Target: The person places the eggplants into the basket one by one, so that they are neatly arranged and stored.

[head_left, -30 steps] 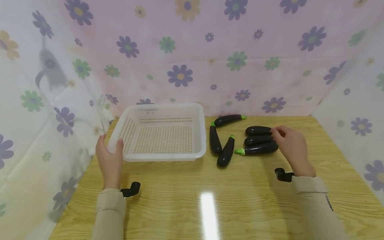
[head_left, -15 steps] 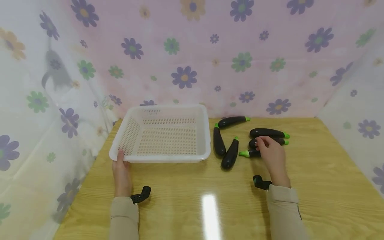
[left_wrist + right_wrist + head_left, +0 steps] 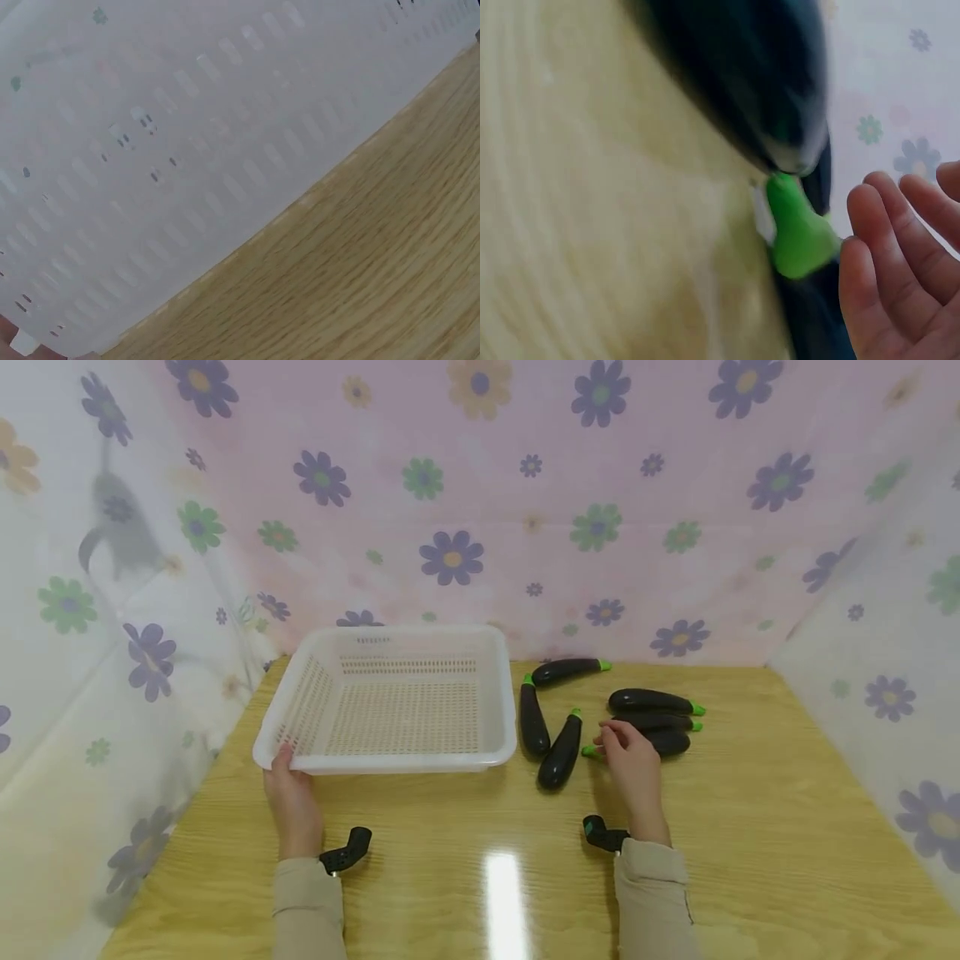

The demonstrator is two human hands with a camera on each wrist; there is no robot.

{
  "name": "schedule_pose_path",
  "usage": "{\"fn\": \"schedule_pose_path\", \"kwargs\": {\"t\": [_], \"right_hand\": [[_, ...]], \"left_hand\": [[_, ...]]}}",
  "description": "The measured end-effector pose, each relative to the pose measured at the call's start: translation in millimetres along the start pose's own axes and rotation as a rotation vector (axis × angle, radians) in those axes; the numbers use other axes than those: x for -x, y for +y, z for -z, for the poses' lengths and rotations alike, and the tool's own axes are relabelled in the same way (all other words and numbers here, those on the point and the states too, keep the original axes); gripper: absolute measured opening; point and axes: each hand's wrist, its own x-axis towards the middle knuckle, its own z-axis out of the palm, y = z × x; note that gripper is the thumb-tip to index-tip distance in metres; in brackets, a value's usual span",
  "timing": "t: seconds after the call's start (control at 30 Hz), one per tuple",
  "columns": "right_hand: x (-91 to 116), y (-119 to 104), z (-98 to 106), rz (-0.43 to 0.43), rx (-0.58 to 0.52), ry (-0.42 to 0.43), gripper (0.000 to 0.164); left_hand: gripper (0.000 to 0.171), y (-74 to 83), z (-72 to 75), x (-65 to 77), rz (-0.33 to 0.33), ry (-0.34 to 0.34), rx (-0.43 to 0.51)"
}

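Pale pink and white cloth [image 3: 540, 518] printed with purple, green and orange flowers surrounds a yellow wood-grain bench [image 3: 420, 860]. At the left, a bare left hand [image 3: 294, 806] in a beige sleeve [image 3: 307, 906] has its grip clamped on the near left corner of a white, rectangular, perforated plastic basket [image 3: 390, 763], thumb over the rim. Whether the basket's base sits flat, I cannot tell. Right of it lie 3 glossy, dark, green-capped eggplants: a steep left eggplant [image 3: 534, 722], a slanting near eggplant [image 3: 558, 758] and a sideways far eggplant [image 3: 564, 672]. Further right, 3 more are stacked in near-parallel rows: a back eggplant [image 3: 648, 700] and a middle eggplant [image 3: 660, 722], caps to the right, and a front eggplant [image 3: 670, 743], cap to the left. The bare right hand [image 3: 636, 777] is at the front eggplant's cap end, partly covering it; its grip is apart, fingers loosely bent.
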Motion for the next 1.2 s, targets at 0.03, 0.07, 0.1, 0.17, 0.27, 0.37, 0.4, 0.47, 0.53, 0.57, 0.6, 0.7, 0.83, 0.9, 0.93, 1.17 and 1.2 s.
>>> {"fn": "schedule_pose_path", "kwargs": {"t": [0.03,0.07,0.1,0.17,0.27,0.37,0.4,0.47,0.53,0.57,0.6,0.7,0.83,0.9,0.93,1.17,1.2], "right_hand": [[1,0,-3,0.004,0.031,-0.008,0.035],[2,0,-6,0.007,0.054,-0.019,0.035],[2,0,-7,0.008,0.073,-0.030,0.035],[2,-1,-10,0.013,0.119,-0.048,0.036],[2,-2,-10,-0.011,0.157,-0.113,0.038],[3,-3,-9,-0.039,0.184,-0.223,0.044],[3,-3,-10,-0.053,0.180,-0.261,0.046],[3,-3,-11,-0.068,0.182,-0.317,0.052],[3,-4,-13,-0.086,0.169,-0.356,0.057],[3,-5,-14,-0.097,0.162,-0.364,0.058],[4,-5,-16,-0.105,0.157,-0.368,0.060],[5,-7,-20,-0.116,0.158,-0.396,0.067],[4,-12,-22,-0.100,0.184,-0.430,0.077],[4,-13,-22,-0.093,0.194,-0.440,0.081],[4,-14,-22,-0.089,0.197,-0.441,0.081],[6,-16,-21,-0.056,0.253,-0.442,0.075],[6,-17,-21,-0.051,0.265,-0.437,0.075]], "left_hand": [[0.042,1.0,0.8,0.2,-0.006,0.004,-0.013],[0.042,1.9,1.4,0.6,-0.012,0.010,-0.029],[0.041,2.2,1.9,0.9,-0.021,0.016,-0.045],[0.040,2.6,2.4,0.8,-0.032,0.033,-0.055],[0.040,2.0,3.3,1.2,-0.046,0.041,-0.061],[0.039,2.9,3.9,1.2,-0.039,0.052,-0.064],[0.039,3.5,4.5,1.1,-0.038,0.053,-0.064],[0.039,4.8,5.1,-0.3,-0.029,0.056,-0.051],[0.040,5.3,6.2,-2.7,-0.035,0.051,-0.027],[0.041,5.4,6.6,-3.9,-0.040,0.046,-0.006],[0.042,4.5,8.2,-5.8,-0.045,0.036,0.016],[0.044,0.9,14.6,-10.9,-0.061,0.026,0.049],[0.042,-1.5,21.1,-17.2,-0.051,0.023,0.116],[0.041,-0.3,19.9,-17.2,-0.048,0.022,0.115],[0.040,0.0,18.9,-16.8,-0.035,0.023,0.129],[0.039,0.7,9.2,-9.5,-0.036,0.027,0.115],[0.039,0.0,8.7,-9.9,-0.040,0.028,0.122]]}}
